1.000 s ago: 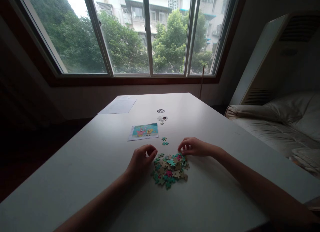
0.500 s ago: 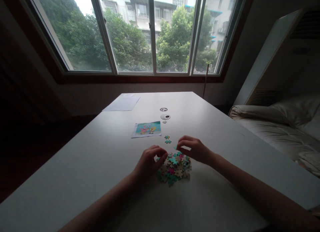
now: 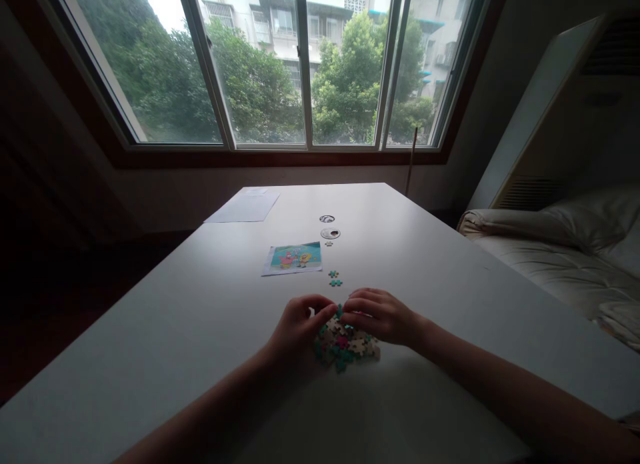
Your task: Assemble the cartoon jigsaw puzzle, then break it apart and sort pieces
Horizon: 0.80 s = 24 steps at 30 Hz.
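A small heap of jigsaw puzzle pieces (image 3: 350, 347), green, beige and some pink, lies on the white table. At its far left side my left hand (image 3: 303, 319) is closed, thumb and forefinger pinched together. A green puzzle piece (image 3: 339, 311) shows between the fingertips of both hands. From the right, my right hand (image 3: 385, 315) reaches over the heap, its fingers bent and closed at that same piece. The right palm and fingers cover part of the heap. Just beyond the hands lie two joined-looking green pieces (image 3: 335, 283) and another green-yellow piece (image 3: 333, 274).
A cartoon picture sheet (image 3: 296, 258) lies left of the loose pieces. Farther back are a round black-and-white item (image 3: 327, 219), a similar disc (image 3: 330, 234) and a small pale piece (image 3: 329, 244). Paper sheets (image 3: 243, 207) rest at the far left; a sofa (image 3: 540, 244) stands right.
My right hand has come down and left, over the heap and close to my left hand's fingertips. My left hand has barely moved.
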Tool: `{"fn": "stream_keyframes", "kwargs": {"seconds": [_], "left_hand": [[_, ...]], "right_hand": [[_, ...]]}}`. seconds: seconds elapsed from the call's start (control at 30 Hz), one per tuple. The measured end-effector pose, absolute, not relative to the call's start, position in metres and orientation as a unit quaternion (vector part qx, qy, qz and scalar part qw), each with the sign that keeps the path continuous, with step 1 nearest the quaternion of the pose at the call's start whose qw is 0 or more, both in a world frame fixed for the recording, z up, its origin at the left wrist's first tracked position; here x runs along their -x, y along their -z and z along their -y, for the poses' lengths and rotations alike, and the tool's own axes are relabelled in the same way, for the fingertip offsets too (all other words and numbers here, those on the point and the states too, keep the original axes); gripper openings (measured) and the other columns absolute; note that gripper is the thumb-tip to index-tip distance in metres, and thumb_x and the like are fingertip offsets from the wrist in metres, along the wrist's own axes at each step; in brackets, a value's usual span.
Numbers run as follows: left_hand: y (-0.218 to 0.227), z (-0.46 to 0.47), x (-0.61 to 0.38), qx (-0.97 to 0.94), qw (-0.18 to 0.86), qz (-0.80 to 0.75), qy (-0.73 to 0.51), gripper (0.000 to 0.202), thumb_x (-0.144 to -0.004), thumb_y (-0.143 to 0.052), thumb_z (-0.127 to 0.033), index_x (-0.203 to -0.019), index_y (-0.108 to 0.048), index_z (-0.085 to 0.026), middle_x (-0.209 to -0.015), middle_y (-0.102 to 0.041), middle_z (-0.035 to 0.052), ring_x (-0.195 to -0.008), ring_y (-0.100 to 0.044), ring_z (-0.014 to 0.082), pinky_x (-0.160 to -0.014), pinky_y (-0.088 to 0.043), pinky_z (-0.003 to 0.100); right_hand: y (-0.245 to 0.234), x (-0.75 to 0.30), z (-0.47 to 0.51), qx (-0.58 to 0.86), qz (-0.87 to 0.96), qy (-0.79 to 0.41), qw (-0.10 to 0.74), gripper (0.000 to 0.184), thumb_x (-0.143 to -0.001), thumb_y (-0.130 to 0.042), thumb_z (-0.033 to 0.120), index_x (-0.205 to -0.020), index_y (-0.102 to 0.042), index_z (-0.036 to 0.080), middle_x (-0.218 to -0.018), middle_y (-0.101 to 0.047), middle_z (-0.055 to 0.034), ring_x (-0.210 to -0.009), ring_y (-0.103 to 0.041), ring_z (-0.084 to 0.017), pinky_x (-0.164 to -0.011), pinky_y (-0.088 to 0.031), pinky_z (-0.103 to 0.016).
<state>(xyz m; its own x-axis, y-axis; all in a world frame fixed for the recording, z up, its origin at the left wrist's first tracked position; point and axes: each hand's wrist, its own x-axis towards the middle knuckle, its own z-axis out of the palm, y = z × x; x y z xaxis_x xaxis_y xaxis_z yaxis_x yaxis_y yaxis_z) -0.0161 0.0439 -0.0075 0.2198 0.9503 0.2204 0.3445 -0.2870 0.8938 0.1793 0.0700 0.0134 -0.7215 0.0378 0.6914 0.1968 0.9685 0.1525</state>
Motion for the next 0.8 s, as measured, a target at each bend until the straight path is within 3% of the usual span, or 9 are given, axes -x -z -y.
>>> {"fn": "stream_keyframes", "kwargs": {"seconds": [0.27,0.4,0.8], "left_hand": [[0.002,-0.037,0.02,-0.637,0.393,-0.469,-0.469,0.027,-0.074,-0.061,-0.039,-0.072,-0.064,-0.012,-0.064,-0.059,0.0019,-0.054,-0.046,0.01,-0.05,-0.036,0.021],[0.0,-0.036,0.02,-0.625,0.389,-0.471,-0.486,0.028,-0.074,-0.061,-0.039,-0.068,-0.062,-0.012,-0.06,-0.055,-0.0001,-0.051,-0.043,0.0086,-0.049,-0.035,0.02],[0.005,-0.036,0.018,-0.655,0.387,-0.465,-0.453,0.029,-0.074,-0.06,-0.04,-0.071,-0.063,-0.012,-0.062,-0.058,0.0009,-0.051,-0.045,0.0092,-0.049,-0.036,0.02]], "right_hand": [[-0.004,-0.172,-0.069,0.224,0.854,-0.006,0.469,0.014,-0.077,-0.059,0.022,-0.089,-0.055,0.017,-0.082,-0.058,-0.0053,-0.078,-0.055,-0.013,-0.069,-0.049,-0.027],[-0.002,-0.167,-0.067,0.244,0.853,-0.042,0.46,0.022,-0.072,-0.065,0.029,-0.088,-0.055,0.017,-0.082,-0.058,-0.0051,-0.078,-0.055,-0.015,-0.068,-0.049,-0.028],[0.001,-0.17,-0.066,0.239,0.865,-0.038,0.439,0.016,-0.076,-0.06,0.025,-0.09,-0.057,0.018,-0.082,-0.061,-0.0045,-0.079,-0.055,-0.015,-0.072,-0.046,-0.03]]}}
